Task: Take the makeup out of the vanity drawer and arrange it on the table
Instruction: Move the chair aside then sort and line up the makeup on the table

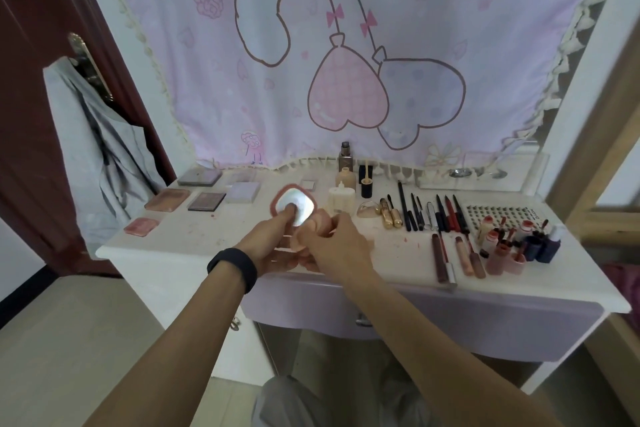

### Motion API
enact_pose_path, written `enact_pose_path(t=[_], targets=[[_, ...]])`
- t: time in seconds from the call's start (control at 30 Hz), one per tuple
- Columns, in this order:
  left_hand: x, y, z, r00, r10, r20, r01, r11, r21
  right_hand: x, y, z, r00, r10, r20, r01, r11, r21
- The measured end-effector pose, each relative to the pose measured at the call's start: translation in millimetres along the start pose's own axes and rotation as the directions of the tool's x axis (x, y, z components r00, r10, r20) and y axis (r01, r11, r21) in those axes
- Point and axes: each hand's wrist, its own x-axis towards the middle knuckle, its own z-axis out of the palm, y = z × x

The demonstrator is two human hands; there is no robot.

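Both hands are up over the front middle of the white table (pixel 194 246), working one item. The left hand (pixel 272 248), with a black wristband (pixel 232 265) on it, grips a pink compact (pixel 294 210) from below. Its lid stands open with the mirror facing us, and the left thumb (pixel 289 211) presses on the mirror. The right hand (pixel 334 243) closes in from the right, fingers curled round the pink base of the same compact. We cannot tell how firm that hold is, as the fingertips are blurred.

To the left of the compact, flat palettes (pixel 206 201) lie in loose rows, pink and grey-lilac. Just behind and right of it stand the bottles (pixel 345 178), a cream jar (pixel 341 202) and a dark blue vial (pixel 366 182). Further right we log two gold mascara tubes (pixel 390 217), then a row of dark and red pencils (pixel 436 215) lying side by side. In front of them lie lip gloss tubes (pixel 462 255). At the far right is a cluster of lipsticks (pixel 509 246), with a studded tray (pixel 498 213) behind them.

The lilac drawer (pixel 433 312) shows below the tabletop edge. A cartoon curtain (pixel 346 45) hangs behind the table, and a grey garment (pixel 97 149) hangs on the brown door (pixel 31 62) at left.
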Motion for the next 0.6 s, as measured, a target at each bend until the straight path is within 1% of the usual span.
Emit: enact_pose_path(t=[0.03, 0.07, 0.1, 0.13, 0.2, 0.33, 0.43, 0.5, 0.6], targets=[[-0.3, 0.4, -0.4, 1.000, 0.011, 0.023, -0.010, 1.000, -0.014, -0.3, 4.2, 2.8, 0.992, -0.115, -0.048, 0.104, 0.977, -0.184], [-0.5, 0.9, -0.5, 0.999, 0.024, 0.045, -0.023, 0.999, -0.037, -1.2, 8.4, 5.4, 0.974, -0.218, -0.066, 0.189, 0.935, -0.300], [-1.2, 1.2, -1.0, 0.997, 0.037, 0.063, -0.033, 0.998, -0.060, -1.9, 12.2, 7.9, 0.956, -0.286, -0.072, 0.245, 0.906, -0.344], [-2.3, 1.2, -1.6, 0.996, 0.047, 0.076, -0.041, 0.996, -0.077, -1.8, 16.1, 9.9, 0.945, -0.318, -0.078, 0.273, 0.896, -0.350], [-5.4, 0.7, -3.2, 0.993, 0.059, 0.098, -0.051, 0.995, -0.083, -0.4, 22.4, 12.6, 0.940, -0.327, -0.099, 0.281, 0.903, -0.324], [-11.2, -3.2, -0.8, 0.980, 0.070, 0.186, -0.074, 0.997, 0.016, 1.2, 32.2, 16.0, 0.932, -0.328, -0.155, 0.282, 0.923, -0.262], [-12.3, -1.7, 0.9, 0.981, 0.110, 0.159, -0.112, 0.994, 0.007, 0.1, 38.0, 18.4, 0.928, -0.338, -0.159, 0.307, 0.932, -0.191], [-12.1, 1.7, 0.0, 0.978, 0.129, 0.162, -0.132, 0.991, 0.006, -0.5, 41.0, 19.2, 0.940, -0.316, -0.126, 0.305, 0.947, -0.099], [-13.1, 6.9, -3.8, 0.968, 0.155, 0.196, -0.170, 0.983, 0.063, 0.1, 44.2, 18.2, 0.964, -0.265, -0.012, 0.265, 0.964, 0.034]])
